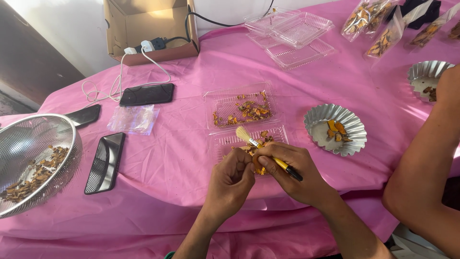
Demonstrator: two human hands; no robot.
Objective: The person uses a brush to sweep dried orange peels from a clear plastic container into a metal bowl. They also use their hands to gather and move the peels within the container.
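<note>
Fingers of the right hand (pixel 292 172) are clamping a brush (pixel 266 152), bristles angling up-left past the orange piece (pixel 257 164) the left hand (pixel 233 182) is pinching.

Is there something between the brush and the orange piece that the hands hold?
Nothing visible. The right hand holds the brush, and the left hand pinches the orange piece just below the bristles, over the clear tray.

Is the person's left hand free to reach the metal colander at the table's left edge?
Probably not right away. The left hand is pinching an orange piece beside the brush. The pink cloth toward the colander holds only a phone.
</note>
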